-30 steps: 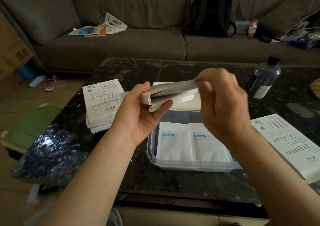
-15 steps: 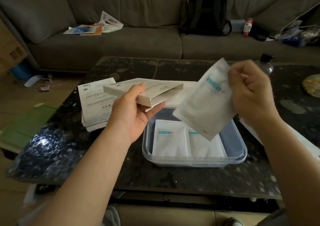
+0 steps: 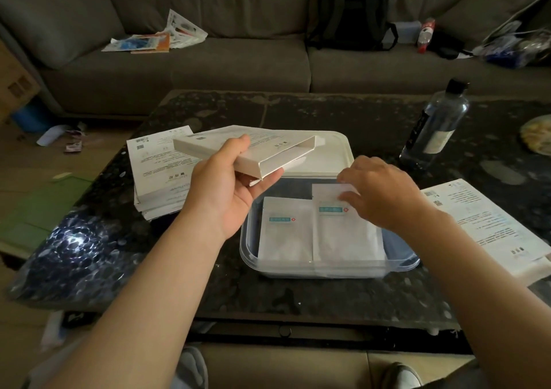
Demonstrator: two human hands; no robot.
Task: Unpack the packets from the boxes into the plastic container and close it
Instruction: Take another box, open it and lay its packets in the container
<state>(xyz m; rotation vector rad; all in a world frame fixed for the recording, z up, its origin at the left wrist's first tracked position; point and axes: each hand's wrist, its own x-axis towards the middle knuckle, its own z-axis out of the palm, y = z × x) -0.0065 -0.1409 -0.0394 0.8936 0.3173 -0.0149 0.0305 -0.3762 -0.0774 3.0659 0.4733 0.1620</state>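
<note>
Grip status: right grip (image 3: pixel 384 194) pinches the far edge of the top packet (image 3: pixel 346 239). That packet lies in the right half of the container (image 3: pixel 399 265), just beside another packet (image 3: pixel 283 236) on the left. Left grip (image 3: pixel 229 188) wraps the box (image 3: pixel 247 147) from below, thumb on top. It holds the box above the container's far-left corner, open end toward the right.

Risks as I see them:
- Top packet's far end sits close to the far wall. If it's let go riding up the wall, it sits proud and the lid (image 3: pixel 334 153) likely won't seat. Press flat before release.
- Packets look thin and slick. A pile leaning one way probably slides once more go on, so alternate sides.
- Box mouth is open and roughly level. Can't tell if anything is left inside. Tip it carelessly and contents could land on the table (image 3: pixel 328 111), not in the container.
- Lid lies flat behind the container, partly under the box. Dropping the box there blocks the closing step.
- Bottle (image 3: pixel 432 132) stands near the right grip's outward path. A wide swing toward the boxes on the right (image 3: pixel 489 224) could knock it over.
- Those boxes lie near the table's edge, as does the stack on the left (image 3: pixel 158 180). A forearm nudge could push either off.
</note>
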